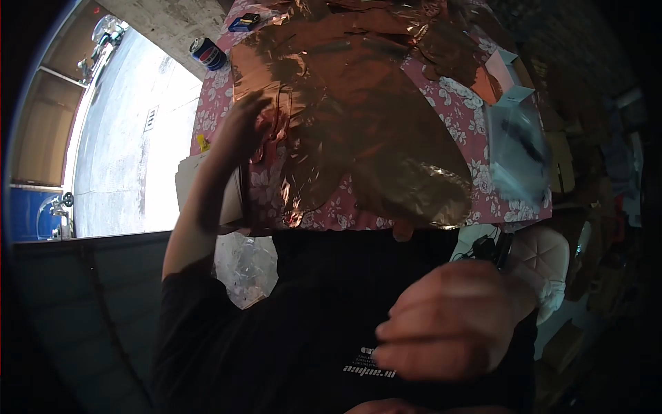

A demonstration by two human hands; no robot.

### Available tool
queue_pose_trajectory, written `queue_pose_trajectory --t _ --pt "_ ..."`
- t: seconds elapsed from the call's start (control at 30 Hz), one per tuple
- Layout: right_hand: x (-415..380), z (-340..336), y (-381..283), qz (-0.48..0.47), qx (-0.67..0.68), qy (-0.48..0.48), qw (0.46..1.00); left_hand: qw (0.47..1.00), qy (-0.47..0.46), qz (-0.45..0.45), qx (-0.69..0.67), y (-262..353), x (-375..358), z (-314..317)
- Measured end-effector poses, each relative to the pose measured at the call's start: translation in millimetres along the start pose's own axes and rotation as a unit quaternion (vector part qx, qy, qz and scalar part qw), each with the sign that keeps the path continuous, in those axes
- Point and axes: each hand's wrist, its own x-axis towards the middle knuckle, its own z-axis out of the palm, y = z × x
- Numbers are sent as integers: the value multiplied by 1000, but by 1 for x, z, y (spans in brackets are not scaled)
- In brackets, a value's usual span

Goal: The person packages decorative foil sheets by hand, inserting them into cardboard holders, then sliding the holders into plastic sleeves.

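A large sheet of copper-coloured shiny foil [386, 131] lies wrinkled over a pink flowered tablecloth [258, 200], its rounded lower edge close to the table's near side. My left hand [249, 127] rests at the foil's left edge, fingers stretched toward the sheet and partly in shadow. Raised off the table before my chest, my right hand [448, 321] is smeared by motion. Its fingers point left, and I cannot make out whether they hold anything.
A dark blue drink can [207, 54] and a small blue-and-yellow box [244, 23] stand at the far left. To the right are an open white box [509, 77] and a clear plastic bag [517, 155]. A padded white chair [541, 255] is beside me.
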Motion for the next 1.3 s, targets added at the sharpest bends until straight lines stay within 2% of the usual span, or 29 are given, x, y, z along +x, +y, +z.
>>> queue_pose_trajectory --t 0.03,0.07,0.1,0.13,0.17,0.2,0.23,0.27,0.3,0.33,0.37,0.4,0.43,0.47,0.53,0.57,0.63,0.67,0.73,0.77,0.83,0.9,1.03,1.1,1.13,1.17,1.23,1.27,1.3 --pt "10 0 -13 3 -16 -14 1000 1000 -10 7 26 -21 1 -2" --pt "23 -8 -16 7 -15 -12 1000 994 33 77 74 -38 0 0" --pt "41 -19 -14 -67 -68 -54 994 994 29 79 73 -57 7 2" --pt "50 -23 -13 -140 -120 -95 978 992 -87 -3 -86 -75 14 4" --pt "52 -19 -14 -138 -120 -95 979 947 -196 -86 -241 -62 21 -5" --pt "53 -14 -16 -78 -57 -107 990 987 -118 68 -87 -49 18 -16" --pt "54 -10 -19 -16 6 -118 993 986 -122 68 -89 -54 19 -12" --pt "54 -11 -24 -13 7 -118 993 988 -108 101 -51 -62 23 -9" --pt "57 -13 -30 47 55 -112 991 987 -93 133 -12 -70 25 -4" --pt "58 -12 -34 104 105 -105 983 984 -168 30 -55 -47 26 -16" --pt "56 -2 -36 101 108 -107 983 984 -167 26 -53 -56 23 -14" --pt "51 12 -37 93 -18 3 995 990 -117 63 -52 -68 23 -7" --pt "45 24 -33 84 -145 111 980 991 -66 100 -53 -75 24 -2" --pt "31 16 -10 -103 -109 51 987 992 -62 99 -54 -77 27 -3" --pt "17 20 21 -95 -87 65 990 994 -56 77 -62 -77 31 -5" --pt "18 30 48 -45 -103 60 992 994 -52 75 -62 -80 32 -4" --pt "28 50 102 70 -143 20 987 986 88 8 -144 -87 32 1" --pt "32 58 127 131 -167 -16 977 986 91 5 -141 -91 36 -3" --pt "31 78 187 174 -189 -68 964 977 73 -80 -183 -96 49 -11" --pt "34 88 210 176 -212 -88 957 977 77 -81 -181 -89 55 -22" --pt "49 110 249 174 -233 -110 950 963 89 -154 -203 -69 66 -47" --pt "67 131 282 129 -290 -182 931 959 107 -135 -226 -75 82 -53" --pt "87 171 315 127 -335 -170 918 955 147 -94 -238 -72 104 -76" --pt "102 174 313 222 -323 -301 870 966 161 -110 -170 -76 123 -92" --pt "103 175 312 220 -325 -301 869 968 157 -86 -177 -117 143 -93" --pt "101 177 311 211 -337 -300 867 967 159 -86 -178 -102 144 -105" --pt "98 179 313 202 -350 -299 864 929 235 -133 -252 -65 158 -148" --pt "94 181 318 187 -348 -277 876 926 230 -140 -265 -48 157 -172" --pt "94 181 320 171 -346 -254 887 926 232 -139 -264 -56 166 -185"
